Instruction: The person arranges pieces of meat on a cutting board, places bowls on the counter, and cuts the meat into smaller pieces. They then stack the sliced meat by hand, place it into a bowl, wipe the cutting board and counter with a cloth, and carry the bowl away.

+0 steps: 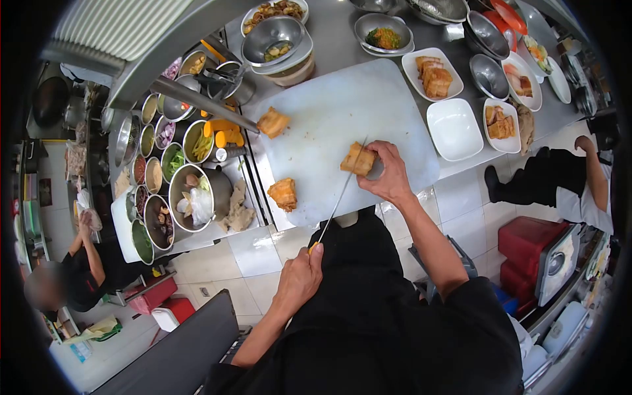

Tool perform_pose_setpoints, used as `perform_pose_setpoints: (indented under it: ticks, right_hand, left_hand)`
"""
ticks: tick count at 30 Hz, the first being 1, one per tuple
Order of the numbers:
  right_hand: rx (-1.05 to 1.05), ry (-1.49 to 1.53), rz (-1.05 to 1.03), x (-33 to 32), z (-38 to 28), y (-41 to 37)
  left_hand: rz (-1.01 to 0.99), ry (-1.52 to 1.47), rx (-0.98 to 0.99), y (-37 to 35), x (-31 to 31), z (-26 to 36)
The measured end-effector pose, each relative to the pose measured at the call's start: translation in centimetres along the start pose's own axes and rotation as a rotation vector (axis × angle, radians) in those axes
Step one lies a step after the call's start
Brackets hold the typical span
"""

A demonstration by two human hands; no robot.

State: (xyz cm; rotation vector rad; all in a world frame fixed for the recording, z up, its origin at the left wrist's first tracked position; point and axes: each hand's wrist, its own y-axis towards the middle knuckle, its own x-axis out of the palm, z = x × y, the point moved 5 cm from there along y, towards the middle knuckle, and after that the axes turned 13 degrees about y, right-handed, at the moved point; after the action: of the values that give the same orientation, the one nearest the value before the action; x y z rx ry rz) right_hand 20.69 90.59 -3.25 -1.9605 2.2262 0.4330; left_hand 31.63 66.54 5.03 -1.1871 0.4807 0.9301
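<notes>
On the white cutting board (342, 99) lies a piece of browned, crisp meat (353, 159). My right hand (386, 172) grips its right side, thumb and fingers at opposite edges. The blade of a knife (338, 199) rests across the meat. Its yellow handle is closed in my left hand (299, 276), near the board's front edge. Two more browned pieces are on the board's left part, one at the upper left (272, 122) and one at the lower left (283, 195).
An empty square white dish (455, 130) stands right of the board, beside dishes of cut meat (434, 78). Metal containers of ingredients (191, 197) crowd the left. A metal pole (204, 104) reaches over the board's left edge. Other people (95, 270) stand at far left and far right.
</notes>
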Motion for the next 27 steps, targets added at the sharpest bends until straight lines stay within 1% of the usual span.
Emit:
perform_pose_setpoints:
  ticks: [2, 4, 6, 7, 8, 9, 11, 15, 16, 17, 20, 22, 27]
  right_hand:
    - [-0.069, -0.02, 0.037, 0.1, -0.2, 0.0]
    - [-0.083, -0.023, 0.04, 0.2, 0.0, 0.0]
    - [-0.107, -0.036, 0.039, 0.1, -0.2, -0.1]
    - [-0.088, -0.019, 0.038, 0.1, -0.1, 0.0]
    - [-0.068, -0.003, 0.036, 0.0, 0.0, -0.1]
    - [-0.071, -0.005, 0.035, 0.1, 0.0, -0.5]
    - [-0.101, -0.012, 0.073, 0.2, 0.0, -0.2]
    - [-0.087, -0.035, 0.069, 0.0, -1.3, -0.1]
    - [-0.127, -0.055, 0.068, 0.2, -1.4, 0.3]
    - [-0.17, -0.074, 0.067, 0.4, -1.6, 0.6]
    - [-0.196, -0.095, 0.053, 1.1, -0.9, 1.1]
    - [-0.2, -0.102, 0.052, 1.3, -0.9, 1.3]
    - [-0.202, -0.131, 0.07, 1.6, -0.8, 1.4]
  left_hand:
    - [0.001, 0.013, -0.001, 1.2, 0.4, 0.3]
    - [0.123, -0.017, 0.171, 4.8, 1.7, 1.9]
    - [0.104, -0.031, 0.154, 8.5, 3.9, 2.8]
    - [0.108, -0.03, 0.163, 9.3, 3.5, 3.6]
    - [0.093, -0.032, 0.13, 9.7, 3.2, 4.2]
    - [0.078, -0.035, 0.09, 9.7, 3.1, 4.4]
    - [0.064, -0.047, 0.079, 9.2, 1.8, 4.3]
    - [0.045, -0.09, 0.018, 5.7, -1.1, 3.6]
    - [0.031, -0.094, -0.017, 5.3, -1.4, 3.1]
    - [0.035, -0.092, -0.021, 5.0, -1.5, 2.7]
    - [0.03, -0.048, -0.033, 4.5, -1.2, 1.6]
    - [0.054, -0.029, -0.007, 4.3, -1.0, 1.2]
    - [0.033, -0.026, -0.013, 3.5, -1.3, 1.3]
